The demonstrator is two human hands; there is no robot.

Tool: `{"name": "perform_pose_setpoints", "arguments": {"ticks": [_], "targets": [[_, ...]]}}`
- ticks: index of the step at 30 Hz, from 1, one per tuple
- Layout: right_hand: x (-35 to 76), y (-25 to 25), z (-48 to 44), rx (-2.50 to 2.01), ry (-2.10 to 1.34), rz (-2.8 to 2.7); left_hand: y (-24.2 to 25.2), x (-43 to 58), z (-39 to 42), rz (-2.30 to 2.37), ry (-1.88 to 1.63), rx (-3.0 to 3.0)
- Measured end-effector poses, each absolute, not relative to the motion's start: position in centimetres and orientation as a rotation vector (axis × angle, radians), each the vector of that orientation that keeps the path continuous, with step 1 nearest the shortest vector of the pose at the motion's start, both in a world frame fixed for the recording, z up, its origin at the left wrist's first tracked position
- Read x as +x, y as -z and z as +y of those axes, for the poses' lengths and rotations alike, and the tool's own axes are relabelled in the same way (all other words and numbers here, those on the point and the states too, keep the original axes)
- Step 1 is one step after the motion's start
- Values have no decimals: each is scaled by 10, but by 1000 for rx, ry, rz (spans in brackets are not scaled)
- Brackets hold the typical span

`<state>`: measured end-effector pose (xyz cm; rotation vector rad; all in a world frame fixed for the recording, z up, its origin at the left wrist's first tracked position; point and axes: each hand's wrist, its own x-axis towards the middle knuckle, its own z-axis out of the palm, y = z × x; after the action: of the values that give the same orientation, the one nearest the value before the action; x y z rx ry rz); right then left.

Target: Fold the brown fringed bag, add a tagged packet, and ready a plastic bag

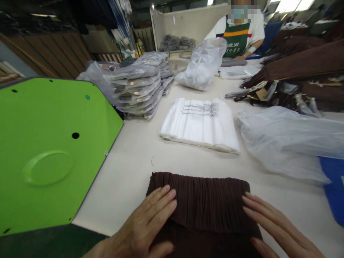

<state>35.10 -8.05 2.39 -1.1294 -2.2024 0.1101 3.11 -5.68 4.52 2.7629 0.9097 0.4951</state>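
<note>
A folded dark brown garment (209,204) with a gathered, pleated band along its far edge lies on the white table in front of me. My left hand (146,222) rests flat on its left side, fingers stretched out over the pleats. At the right edge of the cloth is my right hand (276,225), fingers extended and touching the fabric's side. Neither hand grasps anything. Beyond the garment sits a flat stack of white plastic bags (199,125) with printed lines of text. The garment's near part runs out of the bottom of the picture.
A bright green board (53,118) takes up the left side. Several bagged garments (139,86) are stacked behind it. Clear plastic sheeting (285,143) and brown garments (303,68) lie to the right. Across the table (134,150), a person in a green apron (236,39) stands near a plastic bundle (201,64).
</note>
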Motion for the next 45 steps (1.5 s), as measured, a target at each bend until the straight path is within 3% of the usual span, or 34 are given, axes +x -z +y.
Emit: {"name": "perform_pose_setpoints", "arguments": {"ticks": [7, 10, 13, 19, 33, 40, 45], "targets": [[316, -27, -80, -928, 383, -2581, -38, 57, -62, 512, -136, 2993], [336, -24, -93, -1022, 380, -2471, -26, 36, -77, 594, -377, 3068], [359, -11, -103, -1146, 423, -2272, -11, 13, -92, 1022, -486, 3053], [352, 19, -105, -1025, 548, -2466, 3, 14, -101, 1191, -149, 2994], [346, 12, -83, -1208, 479, -2499, -14, 35, -55, 1210, 206, 2783], [348, 23, -55, -1290, 375, -2438, -26, 47, -24, 1249, 133, 2720], [347, 23, -55, -1230, 502, -2409, -30, 27, -30, 1270, -120, 2720]]}}
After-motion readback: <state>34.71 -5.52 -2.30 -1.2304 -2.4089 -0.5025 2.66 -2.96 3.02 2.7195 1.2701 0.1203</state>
